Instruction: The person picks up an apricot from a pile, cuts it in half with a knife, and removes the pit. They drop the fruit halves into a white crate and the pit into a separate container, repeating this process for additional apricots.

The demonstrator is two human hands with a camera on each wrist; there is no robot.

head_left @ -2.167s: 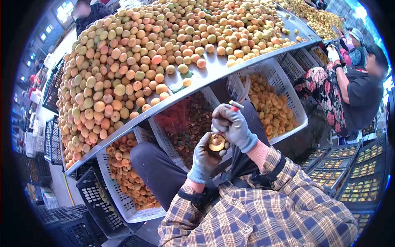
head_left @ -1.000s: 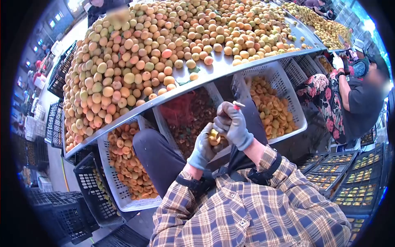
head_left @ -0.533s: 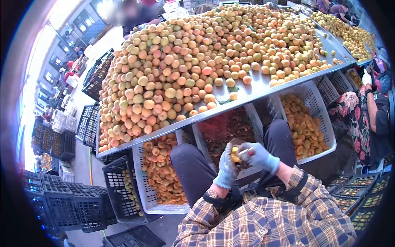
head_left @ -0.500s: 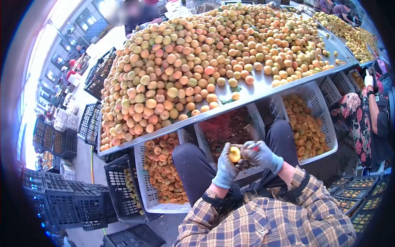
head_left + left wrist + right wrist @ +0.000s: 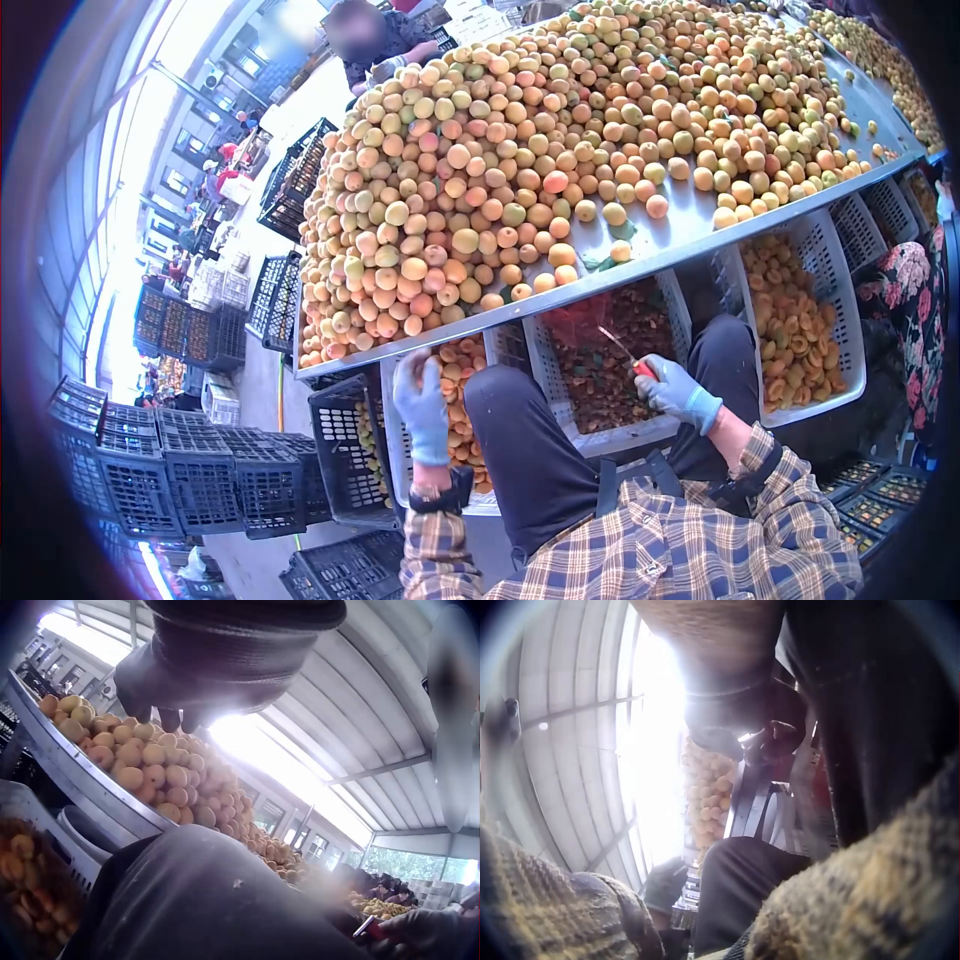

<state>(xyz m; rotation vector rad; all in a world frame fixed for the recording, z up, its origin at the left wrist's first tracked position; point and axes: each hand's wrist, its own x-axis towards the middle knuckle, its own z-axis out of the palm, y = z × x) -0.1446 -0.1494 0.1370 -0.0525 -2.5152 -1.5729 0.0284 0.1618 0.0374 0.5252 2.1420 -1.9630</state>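
My gloved left hand (image 5: 424, 408) is raised over the left white crate (image 5: 398, 462), whose halved apricots (image 5: 462, 385) show beside it. Its fingers point toward the table edge, with nothing visible in them; in the left wrist view the dark glove (image 5: 225, 671) fills the top. Above the middle crate (image 5: 625, 437), my gloved right hand (image 5: 682, 393) grips a knife (image 5: 622, 349) by its red handle, the thin blade pointing up and left. That crate holds dark brown pits (image 5: 620, 385) and a red mesh.
A metal table (image 5: 660, 232) heaped with whole apricots (image 5: 470, 210) spans the front. On the right stands another white crate (image 5: 838, 265) of apricot halves. Black crates (image 5: 205, 490) are stacked at left, and a person (image 5: 375, 45) stands behind the table.
The left hand has moved left, away from the right hand, and the apricot half it held is gone from it. The right hand keeps the knife, its blade now plainly visible. The view has shifted left.
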